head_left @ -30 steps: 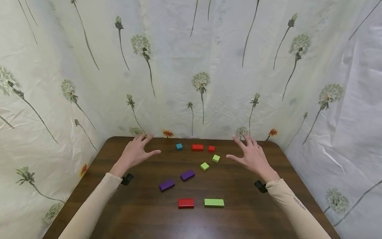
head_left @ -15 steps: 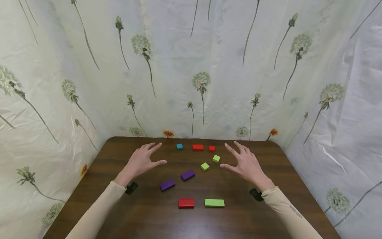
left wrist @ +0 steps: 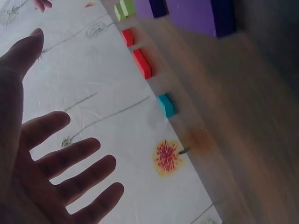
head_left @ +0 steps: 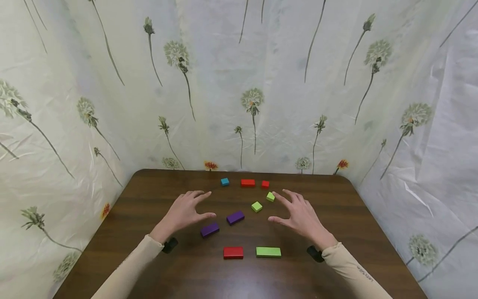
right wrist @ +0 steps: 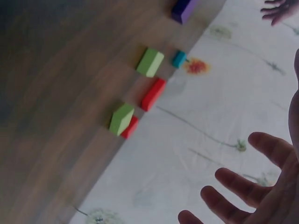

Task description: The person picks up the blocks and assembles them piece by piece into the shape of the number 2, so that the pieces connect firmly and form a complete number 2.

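Observation:
My left hand [head_left: 186, 211] hovers over the left of the table with fingers spread, holding nothing; a purple block [head_left: 210, 230] is nearest to it. Another purple block [head_left: 235, 218] lies up and right of that one. The right hand [head_left: 301, 214] also hovers with spread fingers and holds nothing. Its index fingertip overlaps the edge of a small green block [head_left: 270, 197] in the head view; I cannot tell that they touch. A second small green block [head_left: 256, 207] lies between the hands. In the left wrist view, the left fingers [left wrist: 86, 179] are apart.
Along the far edge lie a small blue block [head_left: 225, 182], a red block [head_left: 248, 183] and a small red block [head_left: 265, 184]. Nearer are a larger red block [head_left: 233, 253] and a long green block [head_left: 268, 252]. A flowered curtain [head_left: 209, 104] surrounds the brown table [head_left: 157, 274].
Both hands have moved inward and closer to the near side of the table, their fingers staying spread. The blocks have stayed where they were.

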The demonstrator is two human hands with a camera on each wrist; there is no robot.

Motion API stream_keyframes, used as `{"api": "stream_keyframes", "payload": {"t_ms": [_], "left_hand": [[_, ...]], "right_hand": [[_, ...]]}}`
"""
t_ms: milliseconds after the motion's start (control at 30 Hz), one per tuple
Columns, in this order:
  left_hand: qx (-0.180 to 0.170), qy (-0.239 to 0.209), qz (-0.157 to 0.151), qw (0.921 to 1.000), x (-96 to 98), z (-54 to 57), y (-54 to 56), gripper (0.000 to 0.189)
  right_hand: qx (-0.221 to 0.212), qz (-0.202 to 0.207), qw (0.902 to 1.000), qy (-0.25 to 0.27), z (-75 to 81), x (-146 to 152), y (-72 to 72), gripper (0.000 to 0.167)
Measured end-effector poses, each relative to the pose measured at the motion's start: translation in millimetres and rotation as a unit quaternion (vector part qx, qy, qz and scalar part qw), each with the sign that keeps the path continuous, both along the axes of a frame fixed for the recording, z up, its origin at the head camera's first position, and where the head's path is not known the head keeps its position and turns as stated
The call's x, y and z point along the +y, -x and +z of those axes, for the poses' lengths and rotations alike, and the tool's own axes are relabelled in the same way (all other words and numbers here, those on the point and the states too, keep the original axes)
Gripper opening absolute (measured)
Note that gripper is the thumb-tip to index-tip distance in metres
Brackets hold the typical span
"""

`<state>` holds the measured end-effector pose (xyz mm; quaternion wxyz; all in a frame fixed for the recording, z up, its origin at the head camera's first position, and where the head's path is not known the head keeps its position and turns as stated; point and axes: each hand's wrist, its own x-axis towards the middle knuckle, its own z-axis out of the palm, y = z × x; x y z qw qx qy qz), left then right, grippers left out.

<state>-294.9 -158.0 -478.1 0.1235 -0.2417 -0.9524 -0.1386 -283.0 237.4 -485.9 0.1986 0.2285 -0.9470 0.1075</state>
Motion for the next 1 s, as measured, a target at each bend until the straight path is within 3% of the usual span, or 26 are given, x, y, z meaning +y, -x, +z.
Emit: {"api": "stream_keyframes", "payload": {"t_ms": [267, 567, 767, 1000], "left_hand": [[-0.003, -0.005, -0.029, 0.9996, 10.6, -11.3, -13.1, 0.072], [-0.011, -0.006, -0.063, 0.9979, 19.3, -27.1, -24.9, 0.064], [-0.003, 0.014, -0.103, 0.9946, 24.9, -37.0, -32.7, 0.063], [-0.007, 0.020, -0.148, 0.9888, 37.3, -50.7, -43.9, 0.058]], "right_hand": [[-0.016, 0.013, 0.9998, 0.001, -13.4, -13, -11.3, 0.081], [-0.005, 0.046, 0.9989, -0.011, -28.7, -30, -21.6, 0.076], [-0.034, 0.059, 0.9973, -0.027, -36.3, -44, -26.2, 0.078], [-0.032, 0.118, 0.9918, -0.039, -43.4, -65, -34.6, 0.070]]}}
